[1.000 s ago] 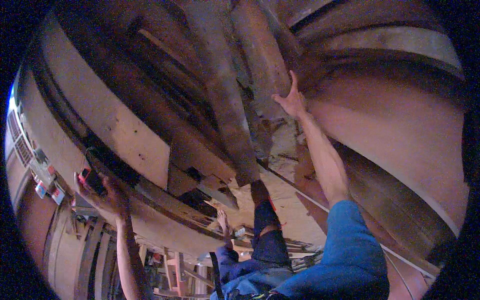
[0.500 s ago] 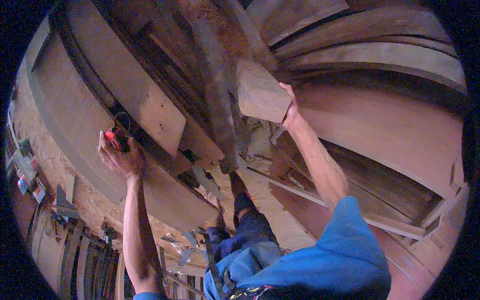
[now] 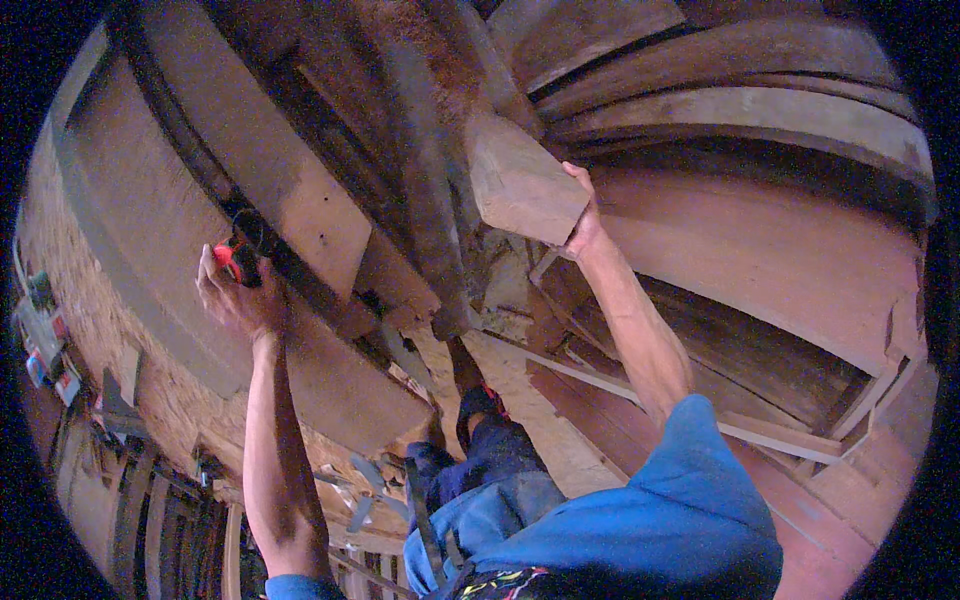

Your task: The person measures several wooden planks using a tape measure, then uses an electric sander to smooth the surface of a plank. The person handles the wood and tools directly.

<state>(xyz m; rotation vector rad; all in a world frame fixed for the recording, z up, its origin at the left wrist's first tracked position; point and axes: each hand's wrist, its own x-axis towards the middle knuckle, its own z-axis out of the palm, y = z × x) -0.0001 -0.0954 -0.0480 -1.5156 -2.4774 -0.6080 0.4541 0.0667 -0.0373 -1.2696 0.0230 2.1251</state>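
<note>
My left hand (image 3: 240, 303) is closed around a small red and black tape measure (image 3: 238, 262), with a thin dark loop at its far side. It is over a wide board (image 3: 160, 140) lying on the bench at the left. My right hand (image 3: 583, 215) grips the near end of a long wooden plank (image 3: 525, 185), thumb over the top edge and fingers hidden beneath it. This plank stretches away from me, its near end in the air. Between the hands, another plank (image 3: 330, 240) with small dark holes near its end lies on the bench.
On the right, curved boards (image 3: 740, 110) are stacked above a reddish wooden panel (image 3: 760, 250) and an open wooden frame (image 3: 780, 435). Small tools (image 3: 45, 325) sit at the far left, above upright timber pieces (image 3: 150, 520). My legs (image 3: 490, 445) stand between bench and frame.
My left hand and the tape measure have shifted slightly away from me. The plank in my right hand has moved a little within the view. My head view has tilted slightly.
</note>
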